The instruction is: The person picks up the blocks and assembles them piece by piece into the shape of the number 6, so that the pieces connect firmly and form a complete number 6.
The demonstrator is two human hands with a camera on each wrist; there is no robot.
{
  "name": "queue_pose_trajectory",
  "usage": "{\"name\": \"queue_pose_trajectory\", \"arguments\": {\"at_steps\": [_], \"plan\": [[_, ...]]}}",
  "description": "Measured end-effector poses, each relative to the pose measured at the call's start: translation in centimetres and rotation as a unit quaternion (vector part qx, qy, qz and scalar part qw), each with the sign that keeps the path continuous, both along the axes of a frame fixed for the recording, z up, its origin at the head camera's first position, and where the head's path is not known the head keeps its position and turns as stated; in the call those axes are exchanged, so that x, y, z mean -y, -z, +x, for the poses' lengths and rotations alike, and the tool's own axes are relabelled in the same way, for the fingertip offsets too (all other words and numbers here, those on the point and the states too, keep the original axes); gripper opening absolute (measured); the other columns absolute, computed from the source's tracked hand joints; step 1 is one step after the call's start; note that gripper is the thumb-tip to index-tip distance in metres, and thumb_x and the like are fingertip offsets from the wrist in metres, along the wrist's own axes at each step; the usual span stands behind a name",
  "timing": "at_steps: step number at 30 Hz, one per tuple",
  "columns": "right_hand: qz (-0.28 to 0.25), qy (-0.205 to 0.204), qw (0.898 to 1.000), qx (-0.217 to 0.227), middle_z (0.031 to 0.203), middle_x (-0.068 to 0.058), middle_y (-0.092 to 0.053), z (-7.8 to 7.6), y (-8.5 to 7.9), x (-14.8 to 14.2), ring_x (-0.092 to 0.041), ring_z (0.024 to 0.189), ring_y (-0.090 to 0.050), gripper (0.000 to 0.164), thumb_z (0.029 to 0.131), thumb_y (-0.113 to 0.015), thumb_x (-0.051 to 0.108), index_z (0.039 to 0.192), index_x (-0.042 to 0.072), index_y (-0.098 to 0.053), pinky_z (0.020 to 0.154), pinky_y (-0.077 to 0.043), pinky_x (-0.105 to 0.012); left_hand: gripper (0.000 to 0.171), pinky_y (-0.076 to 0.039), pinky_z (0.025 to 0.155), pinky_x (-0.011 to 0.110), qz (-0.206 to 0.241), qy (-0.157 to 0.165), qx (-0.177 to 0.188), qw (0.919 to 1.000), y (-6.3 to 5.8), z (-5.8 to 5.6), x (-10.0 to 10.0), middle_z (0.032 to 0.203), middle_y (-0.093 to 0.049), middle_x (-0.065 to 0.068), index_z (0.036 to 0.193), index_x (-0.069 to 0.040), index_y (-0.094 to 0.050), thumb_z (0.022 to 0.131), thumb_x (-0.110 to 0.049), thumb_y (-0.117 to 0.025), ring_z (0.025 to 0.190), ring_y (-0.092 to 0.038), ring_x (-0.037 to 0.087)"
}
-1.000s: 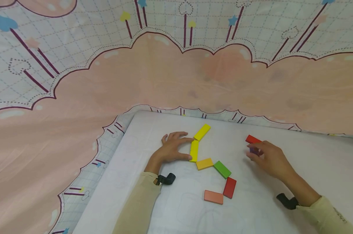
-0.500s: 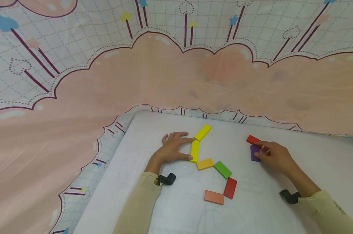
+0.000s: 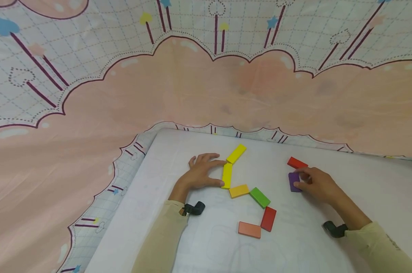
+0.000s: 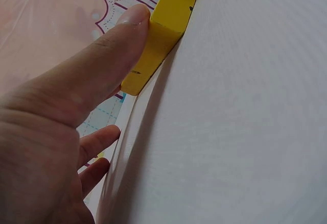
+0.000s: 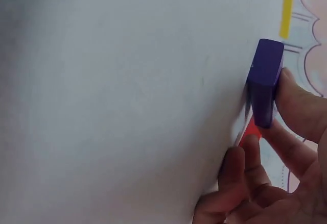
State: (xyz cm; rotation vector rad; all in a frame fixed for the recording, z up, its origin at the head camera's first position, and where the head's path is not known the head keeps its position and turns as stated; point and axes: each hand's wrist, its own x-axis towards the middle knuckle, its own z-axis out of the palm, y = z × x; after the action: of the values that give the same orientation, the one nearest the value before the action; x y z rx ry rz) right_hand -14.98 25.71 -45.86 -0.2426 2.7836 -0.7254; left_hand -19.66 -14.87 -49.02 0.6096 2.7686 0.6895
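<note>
My right hand [image 3: 317,185] pinches a purple block [image 3: 293,182] between thumb and fingers, just in front of a red block [image 3: 296,162] at the right. The right wrist view shows the purple block [image 5: 265,76] upright on edge, with the thumb on one side. My left hand [image 3: 202,172] has its fingers spread, with index and thumb tips touching the left side of an upright yellow block [image 3: 227,176]. In the left wrist view the thumb rests against that yellow block [image 4: 166,22], and the other fingers hold nothing.
A second yellow block [image 3: 236,154] sits at the far end of a curved row. An orange-yellow block [image 3: 238,191], a green block [image 3: 259,197], a dark red block [image 3: 268,218] and a salmon block [image 3: 249,229] continue it on the white tabletop [image 3: 206,246].
My right hand first covers most of the purple block, then shows it beside the red block, and now has drawn it slightly left and nearer. The left hand stays in place.
</note>
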Motion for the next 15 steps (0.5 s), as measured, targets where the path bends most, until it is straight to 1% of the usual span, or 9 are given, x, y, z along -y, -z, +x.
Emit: {"name": "queue_pose_trajectory", "arguments": {"at_steps": [5,8,12,15], "plan": [[-0.016,0.026,0.999,0.013,0.123,-0.028,-0.064,0.4,-0.2,0.2,-0.044,0.110,-0.059,0.050,0.092,-0.076,0.029,0.131,0.003,-0.057,0.087,-0.057,-0.056,0.076,-0.001,0.121,0.069,-0.003,0.000,-0.001,1.0000,0.1,-0.1,0.0,0.163,-0.035,-0.005,0.148,-0.042,-0.052,0.080,-0.056,-0.082,0.152,-0.024,0.028],[-0.029,0.043,0.999,0.019,0.125,-0.028,-0.064,0.6,-0.2,0.3,-0.045,0.113,-0.059,0.049,0.092,-0.076,0.029,0.130,0.006,-0.055,0.088,-0.058,-0.055,0.076,-0.001,0.121,0.069,-0.004,0.001,0.002,1.0000,0.1,-0.1,0.0,0.164,-0.035,-0.005,0.148,-0.042,-0.052,0.080,-0.056,-0.082,0.152,-0.024,0.028],[-0.069,0.061,0.995,0.037,0.128,-0.029,-0.060,0.9,-0.2,0.3,-0.048,0.117,-0.058,0.048,0.093,-0.075,0.027,0.129,0.008,-0.051,0.088,-0.059,-0.054,0.075,0.000,0.121,0.069,-0.002,-0.001,0.004,1.0000,0.0,-0.1,0.0,0.164,-0.035,-0.005,0.148,-0.042,-0.052,0.080,-0.056,-0.082,0.152,-0.024,0.028],[-0.115,0.079,0.988,0.064,0.132,-0.028,-0.057,1.2,-0.2,0.3,-0.048,0.123,-0.055,0.050,0.095,-0.073,0.028,0.133,0.009,-0.049,0.090,-0.059,-0.051,0.075,0.000,0.121,0.068,0.000,-0.001,0.005,1.0000,0.0,0.0,0.0,0.164,-0.035,-0.005,0.148,-0.042,-0.052,0.080,-0.055,-0.082,0.152,-0.024,0.028]]}}
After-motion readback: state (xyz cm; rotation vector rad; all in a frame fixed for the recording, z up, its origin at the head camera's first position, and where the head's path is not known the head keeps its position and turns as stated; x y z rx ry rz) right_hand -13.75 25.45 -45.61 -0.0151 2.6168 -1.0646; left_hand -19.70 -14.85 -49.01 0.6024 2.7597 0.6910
